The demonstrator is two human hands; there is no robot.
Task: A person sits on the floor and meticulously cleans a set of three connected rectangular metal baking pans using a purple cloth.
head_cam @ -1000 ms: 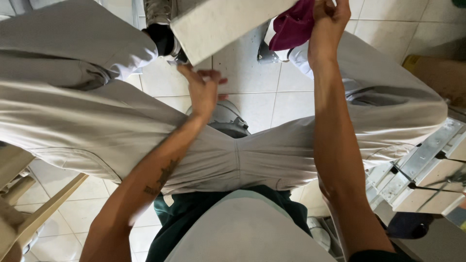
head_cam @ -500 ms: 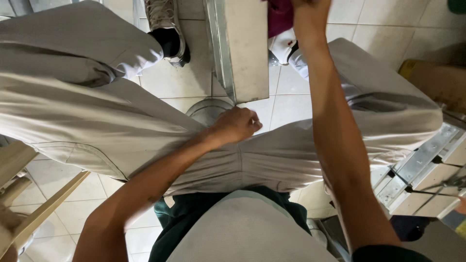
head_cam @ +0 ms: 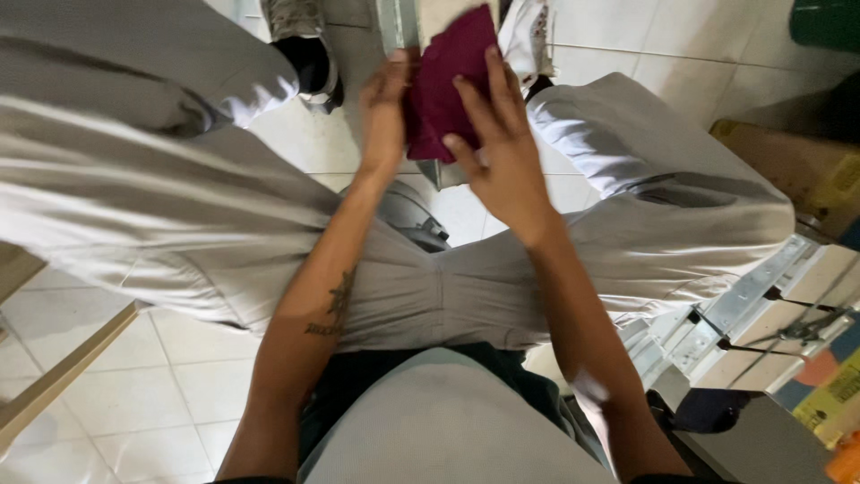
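- Head view, looking straight down: a seated person in pale grey trousers is working a dark red cloth between the knees, above a white tiled floor.
- Left hand is lying along the cloth's left edge, fingers close together, pressing or pinching the fabric; whether the thumb is gripping underneath cannot be told.
- Right hand is resting flat on top of the cloth, fingers spread wide, holding it down against a pale flat panel that is standing on the floor between the feet.
- Cloth is sitting high in the frame, touching both hands and covering part of the panel; its top edge is reaching the picture's upper border.
- Judging from these positions, the cloth is already in contact with the panel and both hands are engaged, so the work appears to be under way rather than finished; how much of the panel is treated cannot be told.
- A shoe is showing just left of the panel, a cardboard box is sitting at the right edge, and a metal bracket with cables is lying near the right knee.
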